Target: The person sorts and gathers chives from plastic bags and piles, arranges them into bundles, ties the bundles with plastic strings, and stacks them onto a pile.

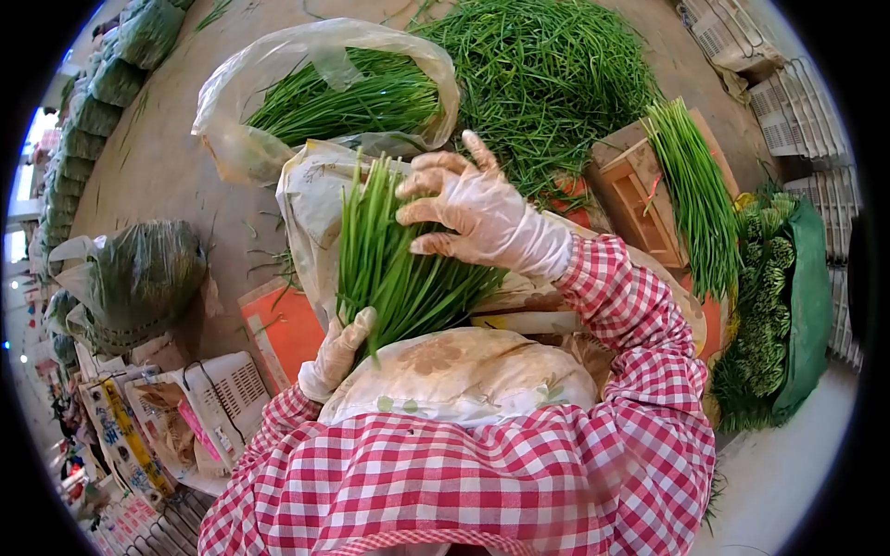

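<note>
A loose bunch of long green garlic chives (399,269) lies across my lap, its cut ends fanned toward the far left. My left hand (336,357), in a thin whitish glove, is closed round the near left side of the bunch; its fingers are partly hidden under the leaves. Over the right side of the same bunch hovers my right hand (475,206), gloved too, with fingers spread apart and nothing visible between them. Below the bunch a stained pale cloth (454,371) covers my lap.
Beyond my hands, a clear plastic bag (211,120) holds more chives, beside a large loose heap (556,74). To the right, a neat bunch (695,199) rests on a wooden box (640,199), near tied bundles (765,315) under green cloth. Filled bags (139,278) and crates (227,394) stand left.
</note>
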`<move>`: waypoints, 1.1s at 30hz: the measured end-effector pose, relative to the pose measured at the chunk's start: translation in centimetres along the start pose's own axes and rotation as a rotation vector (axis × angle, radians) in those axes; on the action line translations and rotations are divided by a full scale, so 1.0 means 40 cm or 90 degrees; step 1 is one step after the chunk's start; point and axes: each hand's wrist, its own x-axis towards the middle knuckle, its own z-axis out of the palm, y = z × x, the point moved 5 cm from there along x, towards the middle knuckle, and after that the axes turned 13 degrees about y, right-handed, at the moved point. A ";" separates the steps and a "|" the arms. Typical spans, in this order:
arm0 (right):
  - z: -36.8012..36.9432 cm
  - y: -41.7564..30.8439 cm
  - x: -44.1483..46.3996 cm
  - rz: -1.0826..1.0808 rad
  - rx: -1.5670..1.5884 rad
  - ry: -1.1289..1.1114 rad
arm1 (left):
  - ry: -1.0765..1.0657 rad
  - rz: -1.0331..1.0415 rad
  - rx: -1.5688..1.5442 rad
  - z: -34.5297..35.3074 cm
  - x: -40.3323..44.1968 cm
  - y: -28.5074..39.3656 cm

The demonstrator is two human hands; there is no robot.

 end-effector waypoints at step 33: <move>-0.083 0.113 0.018 0.381 0.482 0.151 | 0.001 0.015 0.009 0.006 0.025 0.022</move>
